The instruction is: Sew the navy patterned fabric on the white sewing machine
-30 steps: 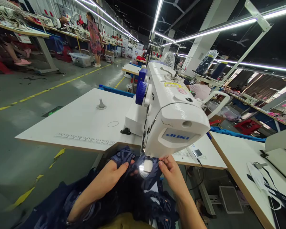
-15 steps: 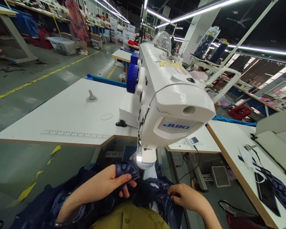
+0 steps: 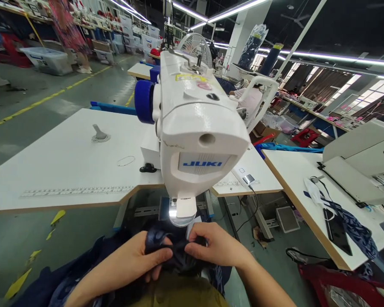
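Observation:
Dark blue patterned fabric [image 3: 92, 260] lies bunched across my lap, just below the needle end of a white JUKI sewing machine [image 3: 205, 140]. My left hand [image 3: 150, 256] is closed on a folded edge of it, thumb on top and fingers underneath. Close beside it, my right hand [image 3: 208, 245] pinches the same fabric between thumb and fingers, to the right of and below the lit presser area [image 3: 181, 213]. Part of the fabric under the machine head is hidden by my hands.
A white worktable [image 3: 67, 170] with a printed ruler extends left. On the right-hand table [image 3: 294, 170] lie a black phone [image 3: 337, 232], a white mask [image 3: 313, 192] and patterned fabric. A red stool [image 3: 333, 281] stands low at right. A person [image 3: 68, 30] stands far left.
My right hand has moved left and up to the fabric near my left hand. My left hand still grips the fabric. The view has shifted to the right.

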